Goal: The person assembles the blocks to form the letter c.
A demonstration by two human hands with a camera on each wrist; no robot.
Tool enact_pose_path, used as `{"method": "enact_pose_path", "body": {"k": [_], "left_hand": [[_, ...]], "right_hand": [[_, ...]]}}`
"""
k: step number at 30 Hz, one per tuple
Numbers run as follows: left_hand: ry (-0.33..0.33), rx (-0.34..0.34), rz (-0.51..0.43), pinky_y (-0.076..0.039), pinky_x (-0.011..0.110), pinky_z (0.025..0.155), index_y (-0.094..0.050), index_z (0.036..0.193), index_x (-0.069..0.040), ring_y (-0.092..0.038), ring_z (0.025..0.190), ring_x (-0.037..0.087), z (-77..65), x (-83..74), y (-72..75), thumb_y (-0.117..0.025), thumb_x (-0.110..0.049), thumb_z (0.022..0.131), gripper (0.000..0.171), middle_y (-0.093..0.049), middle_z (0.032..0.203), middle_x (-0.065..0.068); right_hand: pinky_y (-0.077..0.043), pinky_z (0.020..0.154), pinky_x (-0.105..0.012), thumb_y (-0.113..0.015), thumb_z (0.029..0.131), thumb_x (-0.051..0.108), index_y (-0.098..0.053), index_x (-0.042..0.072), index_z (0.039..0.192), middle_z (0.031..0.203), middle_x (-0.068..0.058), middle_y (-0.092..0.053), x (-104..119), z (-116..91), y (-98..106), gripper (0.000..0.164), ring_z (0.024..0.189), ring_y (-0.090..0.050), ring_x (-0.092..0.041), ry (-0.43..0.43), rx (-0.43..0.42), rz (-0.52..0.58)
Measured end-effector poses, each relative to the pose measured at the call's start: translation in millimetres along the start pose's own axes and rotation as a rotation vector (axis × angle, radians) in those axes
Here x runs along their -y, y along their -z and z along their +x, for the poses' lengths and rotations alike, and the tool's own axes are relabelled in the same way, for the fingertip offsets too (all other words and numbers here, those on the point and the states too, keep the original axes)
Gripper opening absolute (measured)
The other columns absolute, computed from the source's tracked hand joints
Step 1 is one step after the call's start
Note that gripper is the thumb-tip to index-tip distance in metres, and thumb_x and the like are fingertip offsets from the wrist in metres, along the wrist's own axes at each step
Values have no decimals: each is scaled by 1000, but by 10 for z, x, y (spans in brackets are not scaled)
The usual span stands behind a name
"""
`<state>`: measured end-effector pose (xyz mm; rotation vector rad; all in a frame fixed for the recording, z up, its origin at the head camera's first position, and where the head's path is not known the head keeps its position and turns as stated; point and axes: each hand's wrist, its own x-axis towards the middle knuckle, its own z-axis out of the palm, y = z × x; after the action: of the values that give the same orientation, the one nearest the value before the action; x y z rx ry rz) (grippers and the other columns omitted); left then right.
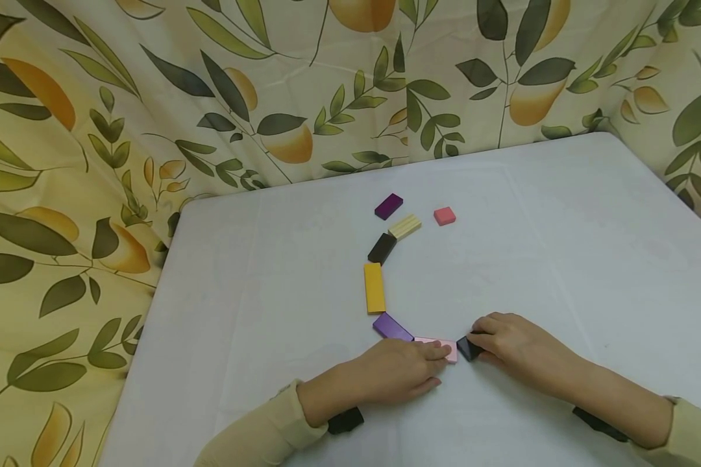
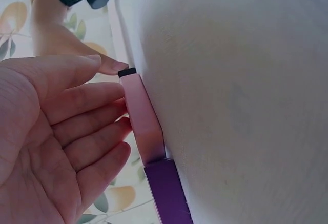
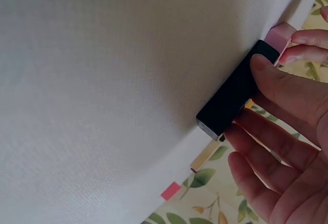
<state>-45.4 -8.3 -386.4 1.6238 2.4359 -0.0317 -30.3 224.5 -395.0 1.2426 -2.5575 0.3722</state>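
Note:
In the head view my left hand [image 1: 394, 371] rests with straight fingers on top of a pink block [image 1: 453, 354]. The left wrist view shows those fingertips against the side of the pink block [image 2: 142, 114], thumb apart from it. My right hand [image 1: 522, 350] holds a black block [image 1: 467, 349] at the pink block's right end. Seen from the right wrist, its thumb lies on one face of the black block [image 3: 230, 93], with fingers on the opposite side. A violet block [image 1: 393, 327] meets the pink block's left end.
From the violet block a curved row runs away from me: a yellow block [image 1: 374, 288], another black block [image 1: 381, 248] and a ridged, light wood-coloured block [image 1: 405, 226]. Farther back lie a dark purple block [image 1: 388, 206] and a coral block [image 1: 444, 216]. A patterned curtain [image 1: 339, 84] hangs behind the white-covered table [image 1: 269, 272].

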Motion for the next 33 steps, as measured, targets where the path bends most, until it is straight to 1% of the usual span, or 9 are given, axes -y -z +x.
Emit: {"method": "enact_pose_path", "body": {"k": [7, 11, 14, 19, 21, 25, 27, 30, 33], "left_hand": [[2, 8, -18, -45, 13, 77, -47, 136, -16, -40, 121, -1, 7, 5, 4, -48, -34, 96, 44, -45, 136, -9], [2, 14, -14, -43, 13, 80, -47, 136, -16, -38, 122, -1, 15, 5, 5, -47, -35, 96, 44, -45, 136, -10], [-3, 15, 5, -43, 14, 81, -49, 134, -16, -40, 121, -1, 25, 1, 10, -47, -35, 96, 43, -46, 135, -10], [-6, 2, 43, -45, 13, 75, -52, 132, -18, -42, 119, -1, 35, -11, 20, -47, -36, 96, 41, -48, 133, -12], [-3, -1, 50, -44, 13, 75, -52, 132, -18, -41, 120, -1, 39, -14, 22, -46, -37, 96, 41, -47, 133, -12], [-3, 0, 47, -43, 13, 81, -52, 132, -19, -38, 122, -1, 45, -15, 33, -44, -37, 97, 41, -47, 134, -12], [-6, 6, 29, -41, 14, 86, -51, 133, -19, -37, 123, -1, 52, -10, 41, -43, -37, 97, 41, -46, 135, -11], [-22, 4, 9, -35, 15, 93, -51, 133, -18, -37, 124, 1, 74, 5, 52, -43, -35, 97, 40, -46, 135, -9], [-47, -22, 6, -31, 15, 97, -53, 131, -16, -38, 125, 2, 109, 24, 63, -44, -33, 98, 39, -48, 134, -6]], "right_hand": [[-49, 67, -34, -83, 53, 5, -68, 2, 83, 84, -3, -58, -2, -8, -1, 34, 76, -57, -19, -10, -7, 9], [-50, 67, -35, -84, 52, 5, -68, 1, 84, 84, -3, -58, 3, -8, 1, 35, 77, -57, -19, -19, -6, 13], [-50, 66, -34, -85, 53, 6, -68, 2, 84, 84, -2, -58, 9, -6, -2, 35, 76, -57, -19, -34, -1, 25], [-50, 68, -35, -86, 53, 8, -68, 2, 84, 86, -3, -58, 13, -13, -6, 37, 78, -57, -20, -56, 25, 50], [-50, 69, -36, -86, 53, 8, -68, 2, 85, 87, -3, -58, 15, -15, -1, 38, 79, -57, -20, -57, 34, 55], [-51, 69, -35, -86, 56, 13, -68, 2, 88, 90, -3, -59, 7, 7, 42, 38, 81, -57, -20, -49, 52, 84], [-51, 69, -34, -85, 58, 16, -69, 2, 91, 92, -3, -60, -18, 35, 87, 39, 82, -58, -19, -54, 56, 109], [-52, 69, -32, -85, 59, 18, -69, 1, 94, 95, -4, -61, -89, 115, 177, 42, 83, -59, -19, -67, 30, 114], [-52, 69, -33, -85, 59, 17, -69, 0, 96, 95, -5, -62, -189, 213, 264, 44, 85, -60, -20, -89, -7, 95]]}}
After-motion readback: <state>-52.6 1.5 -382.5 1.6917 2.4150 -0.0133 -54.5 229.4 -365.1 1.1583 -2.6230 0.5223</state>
